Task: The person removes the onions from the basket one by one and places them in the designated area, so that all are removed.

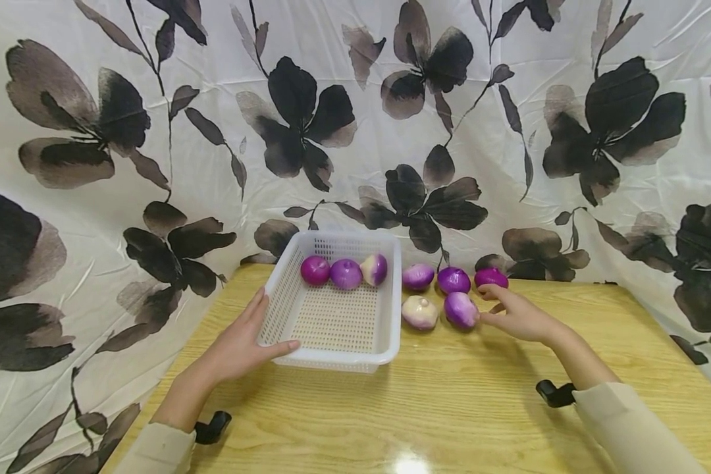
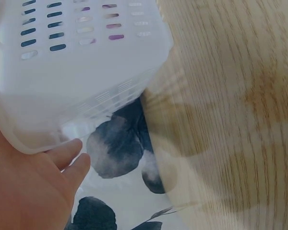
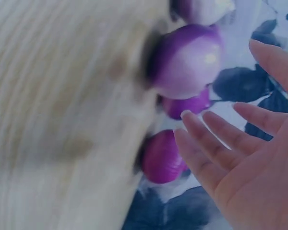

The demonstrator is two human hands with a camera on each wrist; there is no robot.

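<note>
My left hand (image 1: 245,342) grips the near left corner of a white plastic basket (image 1: 391,342), its thumb over the front rim and its fingers along the outer left side. Inside the basket, three purple onions lie in a row at the back: a magenta one (image 1: 315,270), a violet one (image 1: 345,274) and a white-and-purple one (image 1: 374,269). My right hand (image 1: 518,315) reaches over the table with fingers spread, holding nothing. Nearest to it are a pale violet onion (image 1: 461,310) and a magenta onion (image 1: 491,277); contact with either is unclear.
Other onions stand right of the basket: a whitish one (image 1: 420,313), a lilac one (image 1: 418,276) and a deep purple one (image 1: 453,281). The wooden table (image 1: 355,421) ends at a floral cloth (image 1: 509,145) hanging behind.
</note>
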